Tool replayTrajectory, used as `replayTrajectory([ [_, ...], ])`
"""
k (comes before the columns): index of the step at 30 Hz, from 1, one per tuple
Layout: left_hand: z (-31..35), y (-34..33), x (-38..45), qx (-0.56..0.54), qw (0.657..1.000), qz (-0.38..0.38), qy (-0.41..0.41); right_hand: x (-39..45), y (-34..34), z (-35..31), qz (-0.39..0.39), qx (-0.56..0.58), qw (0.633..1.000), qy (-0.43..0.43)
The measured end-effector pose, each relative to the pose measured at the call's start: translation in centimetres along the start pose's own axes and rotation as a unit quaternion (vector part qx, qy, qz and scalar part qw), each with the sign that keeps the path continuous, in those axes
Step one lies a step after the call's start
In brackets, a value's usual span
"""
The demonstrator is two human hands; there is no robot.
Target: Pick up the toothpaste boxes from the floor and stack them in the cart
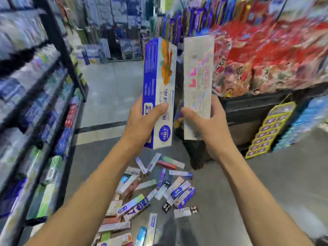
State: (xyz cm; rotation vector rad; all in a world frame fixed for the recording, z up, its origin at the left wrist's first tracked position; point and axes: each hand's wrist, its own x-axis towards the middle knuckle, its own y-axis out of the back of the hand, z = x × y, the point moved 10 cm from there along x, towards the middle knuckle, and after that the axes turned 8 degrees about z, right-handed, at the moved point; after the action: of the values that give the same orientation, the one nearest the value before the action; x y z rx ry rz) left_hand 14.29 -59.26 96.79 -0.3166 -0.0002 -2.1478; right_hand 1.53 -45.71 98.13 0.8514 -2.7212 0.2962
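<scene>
**Two boxes up, the pile still on the floor**

Head view: at frame centre my left hand (142, 121) grips the blue toothpaste box (158, 89) upright; my right hand (204, 119) clamps the white box (197, 82) beside it. Scattered boxes (147, 197) litter the lower-centre floor (248, 192).

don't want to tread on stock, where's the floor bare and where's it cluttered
Bare grey floor lies right of the scattered toothpaste boxes, bordered by the yellow display pack. The aisle floor past the black stripe, beside the left shelving, is also bare. Crowded: the pile below both hands.
</scene>
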Motion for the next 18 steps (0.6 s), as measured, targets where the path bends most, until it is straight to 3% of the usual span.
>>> replayTrajectory([
  [4,12.2,-2.4,0.3,-0.058,0.998,-0.013,-0.035,1.9,0.7,-12.2,0.002,0.031,0.999,0.033],
  [7,17.9,-3.5,-0.4,-0.091,0.994,-0.031,-0.058,2.0,1.5,-18.1,0.006,0.033,0.997,0.068],
  [14,21.9,-4.7,-2.0,-0.156,0.983,-0.082,-0.059,-1.5,3.3,-24.4,0.063,0.036,0.992,0.103],
  [18,22.7,-5.9,-3.2,-0.201,0.966,-0.152,-0.053,-5.0,3.9,-26.3,0.114,0.012,0.986,0.125],
])
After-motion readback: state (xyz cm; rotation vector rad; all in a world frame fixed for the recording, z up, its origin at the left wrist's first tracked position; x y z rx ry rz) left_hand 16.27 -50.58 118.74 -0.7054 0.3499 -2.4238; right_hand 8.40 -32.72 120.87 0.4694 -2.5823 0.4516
